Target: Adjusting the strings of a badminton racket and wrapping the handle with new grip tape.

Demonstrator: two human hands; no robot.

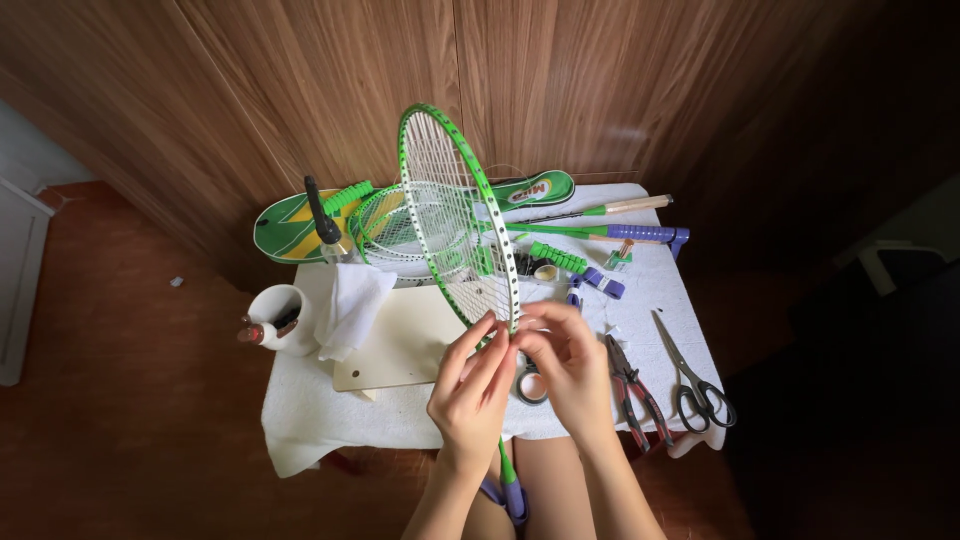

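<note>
Seen from above, both hands meet at the lower rim of a green badminton racket, which stands nearly upright on edge over the worktop, its shaft running down between the person's knees to a purple handle end. The left hand has its grip closed on the frame, fingertips pinching the rim and the strings near the throat; the right hand pinches the same stretch of rim from the other side, fingers curled tight, the two hands touching. Beneath them, partly hidden, lies a roll of tape. Just to the right rest red-handled pliers and, beside those, black-handled scissors. A pale board lies to the left of the hands, with a crumpled white cloth on its far corner and a white mug at the worktop's left edge. More green rackets and a green racket cover are stacked at the back, against a wood-panelled wall.
</note>
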